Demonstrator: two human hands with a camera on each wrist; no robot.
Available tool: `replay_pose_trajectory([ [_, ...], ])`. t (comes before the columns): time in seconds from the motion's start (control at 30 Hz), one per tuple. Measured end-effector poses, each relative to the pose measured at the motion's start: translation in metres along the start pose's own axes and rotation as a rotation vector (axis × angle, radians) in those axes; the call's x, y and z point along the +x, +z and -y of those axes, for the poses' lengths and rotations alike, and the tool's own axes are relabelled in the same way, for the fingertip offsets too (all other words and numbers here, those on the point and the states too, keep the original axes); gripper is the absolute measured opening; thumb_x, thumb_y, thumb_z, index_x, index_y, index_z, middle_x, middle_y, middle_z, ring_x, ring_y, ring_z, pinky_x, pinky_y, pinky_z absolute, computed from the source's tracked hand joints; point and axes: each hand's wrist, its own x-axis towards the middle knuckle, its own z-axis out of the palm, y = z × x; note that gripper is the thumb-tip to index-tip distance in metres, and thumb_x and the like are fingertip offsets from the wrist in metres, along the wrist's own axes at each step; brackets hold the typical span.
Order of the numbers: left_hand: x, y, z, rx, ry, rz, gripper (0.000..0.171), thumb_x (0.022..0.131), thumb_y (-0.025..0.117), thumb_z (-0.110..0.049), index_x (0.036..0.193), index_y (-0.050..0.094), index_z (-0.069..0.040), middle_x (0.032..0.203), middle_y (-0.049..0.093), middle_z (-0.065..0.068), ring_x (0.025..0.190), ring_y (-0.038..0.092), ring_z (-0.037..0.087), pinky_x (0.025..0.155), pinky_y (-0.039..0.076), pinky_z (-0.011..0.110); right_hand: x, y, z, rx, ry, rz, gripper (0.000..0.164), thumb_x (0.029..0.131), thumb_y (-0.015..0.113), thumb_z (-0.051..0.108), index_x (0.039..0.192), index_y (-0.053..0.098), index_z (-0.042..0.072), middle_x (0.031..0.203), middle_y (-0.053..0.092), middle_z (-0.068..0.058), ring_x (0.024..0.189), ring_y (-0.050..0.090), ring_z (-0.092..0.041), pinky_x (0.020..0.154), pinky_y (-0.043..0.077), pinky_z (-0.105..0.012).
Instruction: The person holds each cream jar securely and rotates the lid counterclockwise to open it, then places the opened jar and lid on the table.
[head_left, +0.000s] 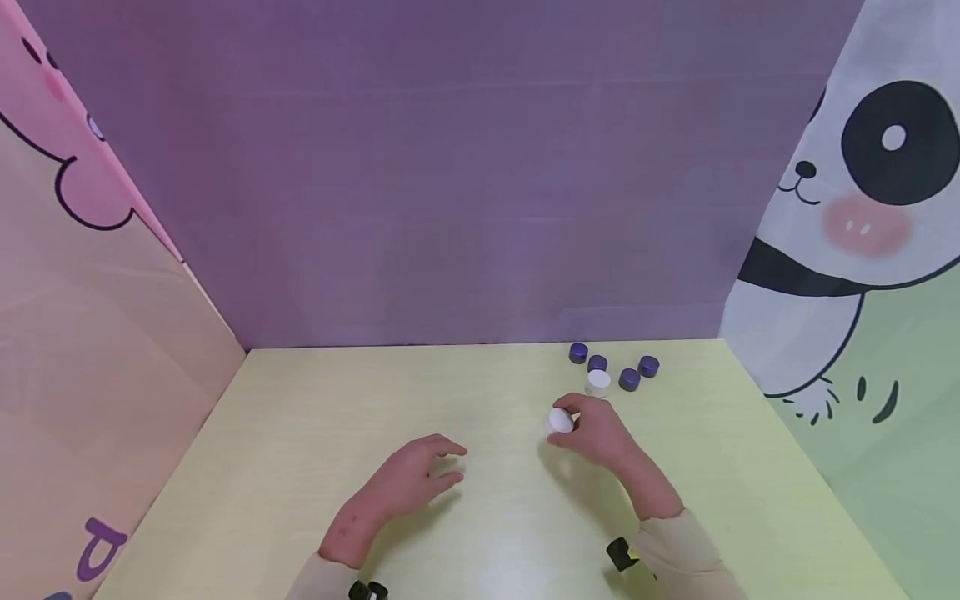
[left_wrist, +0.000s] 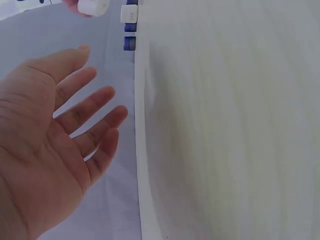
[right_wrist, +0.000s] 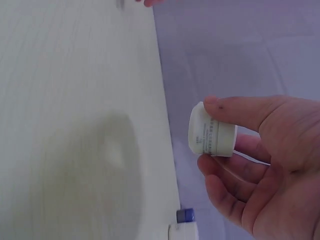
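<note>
My right hand (head_left: 600, 435) pinches a small white round jar (right_wrist: 212, 132) between thumb and fingers, holding it above the table. Print runs along the jar's side, and its flat white face shows in the head view. A second white jar (head_left: 597, 382) stands on the table just beyond that hand. Around it are several short purple round pieces that look like caps (head_left: 629, 380). To the left, my left hand (head_left: 408, 477) hovers over the tabletop with fingers spread and nothing in them; its palm shows in the left wrist view.
The pale wood-grain table (head_left: 300, 433) ends at a purple back wall (head_left: 465, 183). A pink-and-beige panel (head_left: 90, 350) borders the left side, and a panda-print panel (head_left: 847, 333) the right. Purple pieces sit close to the table's back edge.
</note>
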Motion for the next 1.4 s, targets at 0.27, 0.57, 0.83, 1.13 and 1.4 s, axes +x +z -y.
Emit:
replay_pose_trajectory([
  [0.27, 0.003, 0.000, -0.002, -0.142, 0.047, -0.002, 0.034, 0.094, 0.066, -0.030, 0.123, 0.065, -0.013, 0.120, 0.061, -0.009, 0.114, 0.055, 0.024, 0.092, 0.046, 0.047, -0.012, 0.007, 0.023, 0.106, -0.053, 0.040, 0.035, 0.073, 0.083, 0.005, 0.100, 0.060, 0.008, 0.093, 0.061, 0.001, 0.079, 0.059, -0.016, 0.067, 0.051, -0.029],
  [0.57, 0.006, 0.001, -0.005, -0.131, 0.081, -0.015, 0.028, 0.094, 0.066, -0.026, 0.119, 0.066, -0.013, 0.117, 0.062, -0.009, 0.111, 0.057, 0.025, 0.089, 0.047, 0.047, -0.023, 0.017, 0.035, 0.172, -0.220, 0.052, 0.038, 0.073, 0.078, -0.001, 0.104, 0.059, 0.007, 0.096, 0.058, 0.001, 0.081, 0.057, -0.018, 0.070, 0.052, -0.032],
  [0.83, 0.006, -0.004, -0.018, -0.164, 0.117, -0.102, 0.030, 0.092, 0.069, -0.019, 0.121, 0.065, -0.016, 0.119, 0.063, -0.006, 0.106, 0.059, 0.021, 0.086, 0.047, 0.049, -0.031, 0.024, 0.045, 0.206, -0.277, -0.002, 0.039, 0.071, 0.082, 0.003, 0.101, 0.059, 0.009, 0.092, 0.059, 0.004, 0.078, 0.056, -0.014, 0.070, 0.052, -0.033],
  [1.13, 0.003, -0.010, -0.039, -0.223, 0.154, -0.176, 0.032, 0.088, 0.075, -0.024, 0.119, 0.065, -0.023, 0.112, 0.064, -0.012, 0.100, 0.063, 0.022, 0.082, 0.047, 0.051, -0.040, 0.031, 0.060, 0.261, -0.365, -0.025, 0.045, 0.070, 0.084, 0.002, 0.107, 0.059, 0.010, 0.094, 0.060, 0.006, 0.080, 0.058, -0.012, 0.072, 0.053, -0.035],
  [1.4, 0.000, -0.017, -0.051, -0.238, 0.145, -0.192, 0.042, 0.083, 0.079, -0.034, 0.121, 0.066, -0.020, 0.109, 0.063, -0.019, 0.097, 0.062, 0.020, 0.082, 0.047, 0.042, -0.045, 0.034, 0.072, 0.301, -0.350, -0.048, 0.043, 0.069, 0.086, 0.003, 0.100, 0.059, 0.013, 0.091, 0.062, 0.009, 0.080, 0.060, -0.010, 0.076, 0.054, -0.039],
])
